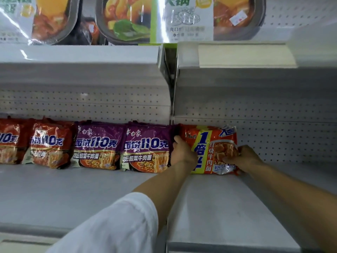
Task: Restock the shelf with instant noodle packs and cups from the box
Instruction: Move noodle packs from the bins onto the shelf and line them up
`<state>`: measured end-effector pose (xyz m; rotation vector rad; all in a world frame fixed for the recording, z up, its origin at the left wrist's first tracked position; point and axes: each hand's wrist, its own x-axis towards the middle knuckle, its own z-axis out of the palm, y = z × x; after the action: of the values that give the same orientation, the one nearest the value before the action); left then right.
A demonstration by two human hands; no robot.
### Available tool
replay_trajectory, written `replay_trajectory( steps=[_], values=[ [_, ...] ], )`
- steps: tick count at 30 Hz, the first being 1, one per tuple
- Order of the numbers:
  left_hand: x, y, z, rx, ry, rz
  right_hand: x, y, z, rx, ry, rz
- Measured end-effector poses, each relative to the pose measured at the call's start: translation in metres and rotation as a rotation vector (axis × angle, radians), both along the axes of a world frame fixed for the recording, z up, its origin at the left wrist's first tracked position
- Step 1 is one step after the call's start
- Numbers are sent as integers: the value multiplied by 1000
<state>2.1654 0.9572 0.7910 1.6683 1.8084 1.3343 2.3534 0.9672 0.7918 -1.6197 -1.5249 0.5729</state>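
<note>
Both hands are on the orange noodle multipack (209,148), standing it up against the pegboard back wall (273,125) of the shelf (218,207). That pack is my landmark for everything else.

The left hand (182,154) is clamped on the pack's left edge, thumb up near the top corner and the fingers seemingly wrapped around behind it, though I can't see them. The right hand (242,157) has the lower right corner, its fingers (228,158) curled onto the front film and crinkling it a bit. Gripping both sides makes sense: a soft bag like this flops if you only hold one end, and this way it can be squared up and pushed back flat.

Directly left of the pack, touching or very nearly, is a purple noodle pack (145,150), then a second purple one (98,147), then two red noodle packs (51,145) further left, all leaning on the wall with labels facing out. So the orange one is just extending the row, same lean, same facing.

Right of the pack the shelf is bare metal, so I'd guess there's plenty more to fill. Above it there's a blank price tag holder (246,55) and hot pot boxes (209,17) on the upper shelf. The supply box isn't in view.
</note>
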Motion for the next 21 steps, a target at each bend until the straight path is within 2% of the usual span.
replay_trajectory(
  steps=[4, 7, 10, 15, 21],
  values=[
    [0, -10, 0, 169, 295, 61, -4, 4, -4, -61, 15, 57],
    [0, -12, 2, 146, 441, 74, -10, 3, -5, -72, 1, 75],
    [-1, -15, 5, 59, 486, 81, -12, 5, -5, -78, -2, 59],
    [-5, -24, 7, 19, 570, 52, -17, -1, -4, -59, 11, -12],
    [-11, -43, 14, 14, 673, 70, -20, -19, 1, -45, -135, -185]
  ],
)
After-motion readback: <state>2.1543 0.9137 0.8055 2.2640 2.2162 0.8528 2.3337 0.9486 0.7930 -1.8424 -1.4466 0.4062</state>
